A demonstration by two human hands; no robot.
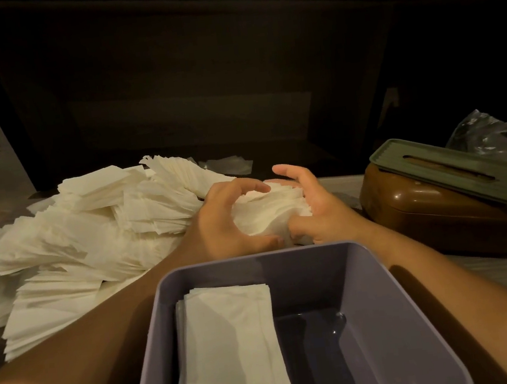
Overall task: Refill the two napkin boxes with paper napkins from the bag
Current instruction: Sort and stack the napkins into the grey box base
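Both hands, left hand (226,217) and right hand (313,204), cup a napkin bundle (270,210) between curled fingers; purple napkin box (382,309) lies just nearward (half filled), long axis toward the wearer.

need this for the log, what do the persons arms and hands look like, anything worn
Both forearms are bare, with no sleeves in view. The left hand and right hand wear no gloves, and no rings, watch or bracelet show. The light is dim, so fine detail is hard to tell.

Napkin pile (77,237) left, open box (371,320) front, lidded box (436,202) right
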